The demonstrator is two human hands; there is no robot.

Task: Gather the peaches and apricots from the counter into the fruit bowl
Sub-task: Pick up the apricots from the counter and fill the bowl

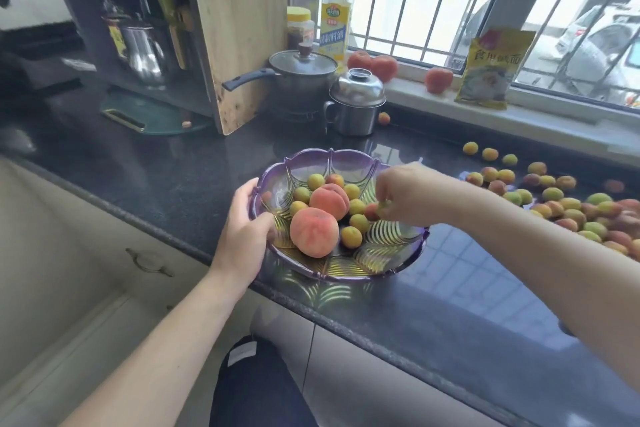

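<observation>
Two hands worked at a purple fruit bowl on a dark counter.

The left hand gripped the bowl's near-left rim; the right hand pinched a small apricot over the bowl, which held two peaches. Many apricots lay far right. They looked light, soft and easily bruised, best cupped gently around the middle.

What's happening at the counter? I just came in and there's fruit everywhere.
A person is filling the purple scalloped glass fruit bowl. The left hand grips its near rim, while the right hand holds small apricots over the bowl. Two large pink peaches and several apricots already lie inside. Many more small fruits remain scattered on the dark stone counter to the right.
</observation>
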